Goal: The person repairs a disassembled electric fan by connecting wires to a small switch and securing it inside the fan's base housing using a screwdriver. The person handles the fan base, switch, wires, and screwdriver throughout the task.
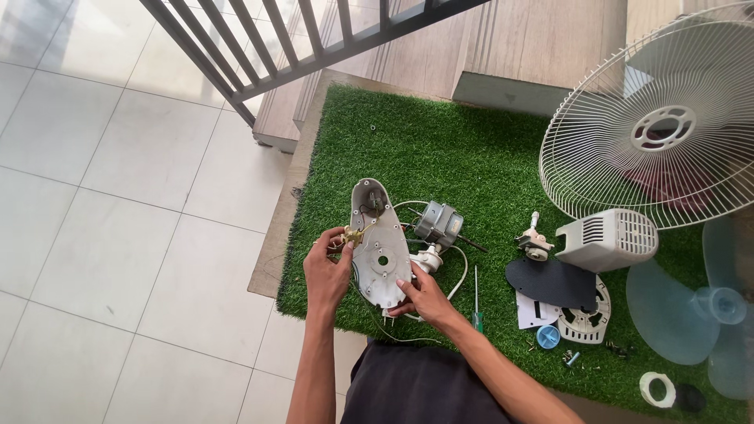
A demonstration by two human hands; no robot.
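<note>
- Over the near left edge of the green turf mat, the left hand is raised beside a white teardrop-shaped housing plate, its fingers curled and pinching a small brass-coloured part with wires at the plate's left rim.
- The plate is held between both hands, its long axis running away from the person, narrow end far, broad end near; it lies just right of the left hand and just left of and above the right hand.
- The right hand grips the plate's broad near end, thumb on the face and fingers closed underneath; both hands touch the plate, so neither is clearly nearer.
- Just beyond the right hand, a grey motor lies on the mat, joined to the plate by white wires.
- A green-handled screwdriver lies on the mat just right of the right forearm.
- Further right lie a black flat piece, a white vented rear cover, a wire fan guard and translucent blue fan blades.
</note>
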